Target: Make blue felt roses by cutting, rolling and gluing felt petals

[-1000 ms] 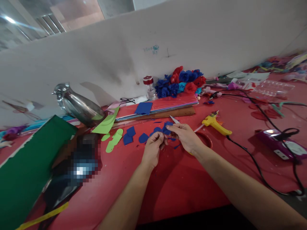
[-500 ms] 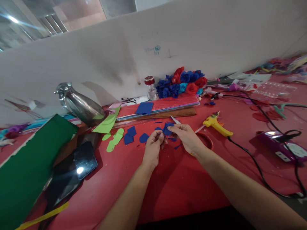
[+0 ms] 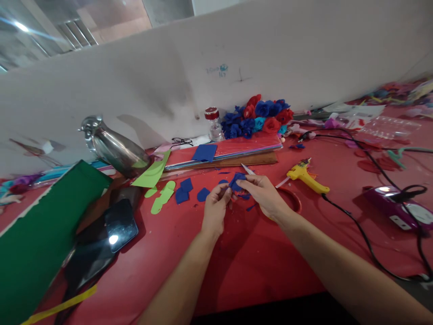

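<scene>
A small piece of dark blue paper (image 3: pixel 237 181) is pinched between my two hands, above the red table. My left hand (image 3: pixel 216 205) has its fingers closed on the paper's near left edge. From the other side, my right hand (image 3: pixel 260 192) grips it between thumb and fingers. Scissors (image 3: pixel 248 169) lie partly hidden behind and under my right hand, with a blade tip showing. Cut blue paper pieces (image 3: pixel 183 191) and a rounded blue petal (image 3: pixel 203 194) lie left of my hands, beside light green petals (image 3: pixel 163 197).
A yellow glue gun (image 3: pixel 307 177) with a black cord lies right of my hands, near a purple power strip (image 3: pixel 399 207). Paper flowers (image 3: pixel 257 118), a red-lidded jar (image 3: pixel 214 124) and a steel jug (image 3: pixel 113 146) stand along the wall. A phone (image 3: pixel 121 225) lies at left.
The blue paper between my fingers has turned slightly. Both hands stay in nearly the same place, and the whole view has shifted a little.
</scene>
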A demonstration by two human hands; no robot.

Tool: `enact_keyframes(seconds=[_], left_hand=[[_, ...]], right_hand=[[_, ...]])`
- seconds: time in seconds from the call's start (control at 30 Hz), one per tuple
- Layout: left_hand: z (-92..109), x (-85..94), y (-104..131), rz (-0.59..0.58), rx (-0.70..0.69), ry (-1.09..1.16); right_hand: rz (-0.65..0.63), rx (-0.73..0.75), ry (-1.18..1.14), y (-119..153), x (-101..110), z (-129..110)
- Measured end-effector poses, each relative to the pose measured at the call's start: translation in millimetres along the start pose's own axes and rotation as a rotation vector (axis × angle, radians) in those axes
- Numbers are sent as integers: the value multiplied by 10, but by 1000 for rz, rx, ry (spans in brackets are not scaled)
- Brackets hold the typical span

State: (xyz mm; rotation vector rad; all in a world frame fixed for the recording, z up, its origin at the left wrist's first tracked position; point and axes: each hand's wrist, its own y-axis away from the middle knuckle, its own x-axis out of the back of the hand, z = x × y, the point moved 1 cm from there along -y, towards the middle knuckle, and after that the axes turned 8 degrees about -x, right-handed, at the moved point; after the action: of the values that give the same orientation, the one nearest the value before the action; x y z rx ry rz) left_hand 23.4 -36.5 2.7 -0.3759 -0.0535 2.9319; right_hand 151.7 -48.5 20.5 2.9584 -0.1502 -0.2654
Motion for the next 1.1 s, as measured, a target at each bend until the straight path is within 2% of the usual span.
enact_keyframes(seconds=[0.4,1.1], left_hand=[[4,-3,-2,4,-32,9],[22,-20,21,-2,13,45]], right_hand=[[-52,29,-5,3,-11,0],[-21,45,32,-16,6,36]])
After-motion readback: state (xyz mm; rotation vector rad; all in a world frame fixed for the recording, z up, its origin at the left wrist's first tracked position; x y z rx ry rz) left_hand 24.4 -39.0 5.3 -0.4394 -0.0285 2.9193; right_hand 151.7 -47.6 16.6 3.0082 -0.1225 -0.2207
